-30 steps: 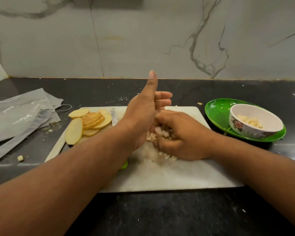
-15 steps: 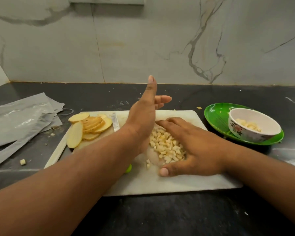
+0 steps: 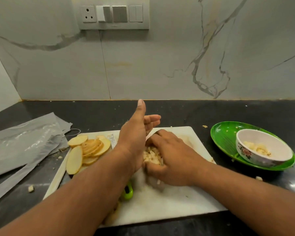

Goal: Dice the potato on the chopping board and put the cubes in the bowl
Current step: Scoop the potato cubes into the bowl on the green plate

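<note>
Cubes (image 3: 152,155) heaped mid-board (image 3: 177,201). I see left hand (image 3: 134,142) flat, on edge against them; right hand (image 3: 170,155) cupped around them. Slices (image 3: 87,150) left, bowl (image 3: 262,150) right.

Glossy black stone counter (image 3: 211,114), veined polished marble wall (image 3: 160,65), matt white chopping board (image 3: 177,201), shiny green plastic plate (image 3: 223,138), glazed floral bowl (image 3: 262,150), crinkled clear plastic bag (image 3: 24,142), moist pale potato cubes (image 3: 152,155).
</note>
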The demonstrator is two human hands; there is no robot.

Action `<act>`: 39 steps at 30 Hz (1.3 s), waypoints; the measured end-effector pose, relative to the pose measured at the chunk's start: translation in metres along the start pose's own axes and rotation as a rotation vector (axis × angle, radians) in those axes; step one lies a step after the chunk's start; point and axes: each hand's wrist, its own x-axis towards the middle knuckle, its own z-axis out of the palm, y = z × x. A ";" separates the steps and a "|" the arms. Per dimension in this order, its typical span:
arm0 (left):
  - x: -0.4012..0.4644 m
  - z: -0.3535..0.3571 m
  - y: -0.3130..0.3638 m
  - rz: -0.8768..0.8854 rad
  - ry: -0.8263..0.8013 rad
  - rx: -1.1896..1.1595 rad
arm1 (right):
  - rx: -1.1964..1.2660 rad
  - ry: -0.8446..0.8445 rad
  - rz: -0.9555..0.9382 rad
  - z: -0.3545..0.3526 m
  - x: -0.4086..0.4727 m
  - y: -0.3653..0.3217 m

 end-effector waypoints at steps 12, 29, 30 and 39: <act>0.025 -0.014 0.001 0.204 0.058 0.746 | -0.009 -0.072 -0.166 -0.004 0.006 -0.001; 0.021 -0.005 -0.004 0.111 -0.139 0.950 | 0.046 -0.180 -0.237 -0.012 -0.016 0.017; 0.021 -0.006 -0.005 0.109 -0.145 0.928 | 0.051 -0.152 -0.247 -0.009 -0.015 0.016; 0.022 -0.012 -0.007 0.093 -0.146 0.734 | 0.065 -0.056 -0.249 -0.005 0.002 0.010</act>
